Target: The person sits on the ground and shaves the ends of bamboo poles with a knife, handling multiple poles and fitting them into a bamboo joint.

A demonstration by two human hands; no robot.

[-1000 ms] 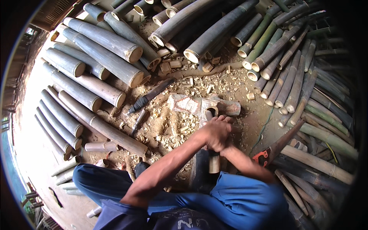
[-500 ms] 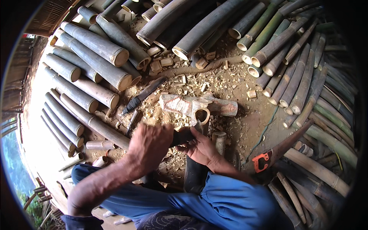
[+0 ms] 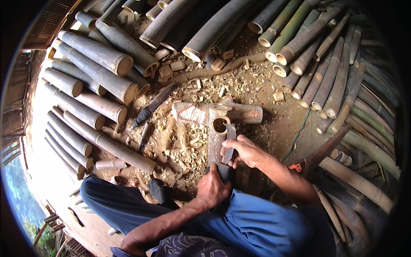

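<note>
In the centre of the frame a short bamboo piece (image 3: 215, 139) stands almost upright on the ground, its open end toward the top of the frame and leaning on a wooden block (image 3: 239, 112). Its long axis runs from this opening down toward the person's knees. A knife (image 3: 228, 147) lies along the right side of the piece, blade pointing up to the rim. The left hand (image 3: 212, 190) is below, its grip wrapped tight around the dark handle. The right hand (image 3: 247, 150) is nearer to the opening; its fingers press on the back of the blade. Wood chips (image 3: 180, 145) cover the ground at the left.
</note>
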